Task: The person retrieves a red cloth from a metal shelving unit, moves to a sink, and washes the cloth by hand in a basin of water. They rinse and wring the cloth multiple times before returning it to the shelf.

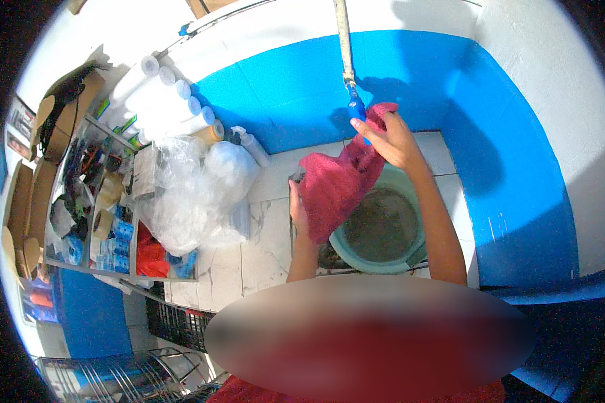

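Note:
A dark red cloth (pixel 338 185) is stretched between my two hands above a pale green basin (pixel 420 232) of murky grey water. At the cloth's upper end, my right hand (pixel 400 142) is closed on it. The thumb of that hand lies right by the blue tap (pixel 357 106); whether it touches the tap I cannot tell. My left hand (pixel 298 213) grips the lower left part of the cloth, with most of its fingers hidden behind the fabric. The tap hangs on a whitish vertical pipe (pixel 343 40).
Left of the basin, clear plastic bags (pixel 188 195) rest on the tiled counter (pixel 265 232). Behind them stand a spray bottle (pixel 252 144) and several white rolls (pixel 134 80). A glass case (pixel 97 215) holds small goods. Blue and white walls (pixel 511 161) close in the right side.

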